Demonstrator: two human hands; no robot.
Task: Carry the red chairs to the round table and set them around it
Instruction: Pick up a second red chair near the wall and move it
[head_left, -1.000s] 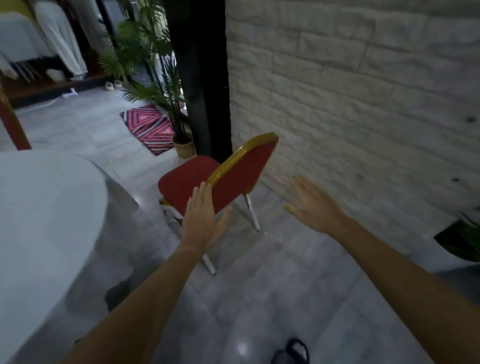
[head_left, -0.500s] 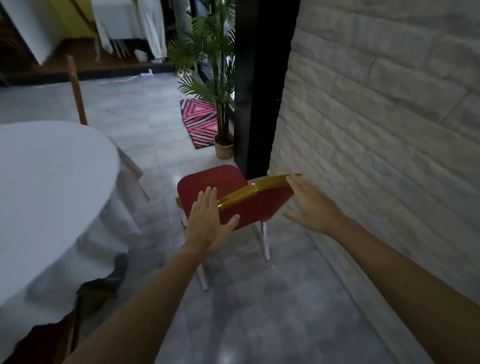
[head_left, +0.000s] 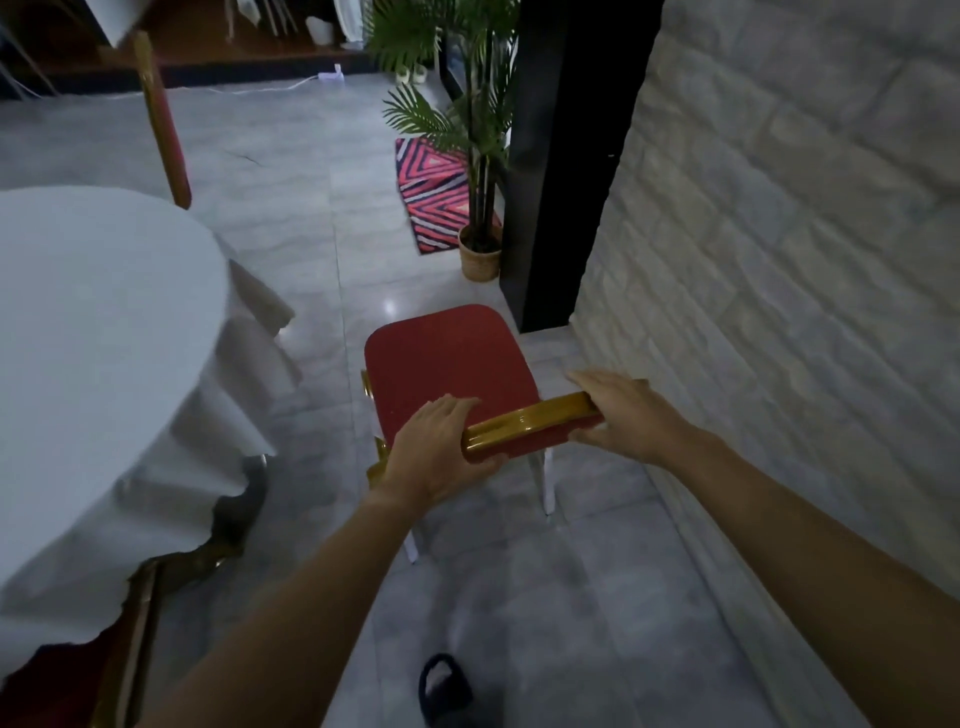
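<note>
A red chair (head_left: 449, 358) with a gold frame and white legs stands on the grey floor just in front of me, seat facing away. My left hand (head_left: 434, 449) wraps the left end of its gold top rail. My right hand (head_left: 621, 410) holds the rail's right end. The round table (head_left: 93, 312) under a white cloth fills the left side. A second red chair (head_left: 161, 124) stands behind the table, and part of a third (head_left: 104, 670) shows at the lower left, tucked under the cloth.
A white brick wall (head_left: 779, 260) runs close along the right. A black pillar (head_left: 561, 166), a potted palm (head_left: 480, 244) and a striped rug (head_left: 431, 192) lie beyond the chair. My dark slipper (head_left: 444, 686) is on the floor below.
Both hands have gone from open beside the chair's back to closed on its top rail. I have stepped closer, so the chair is seen from above.
</note>
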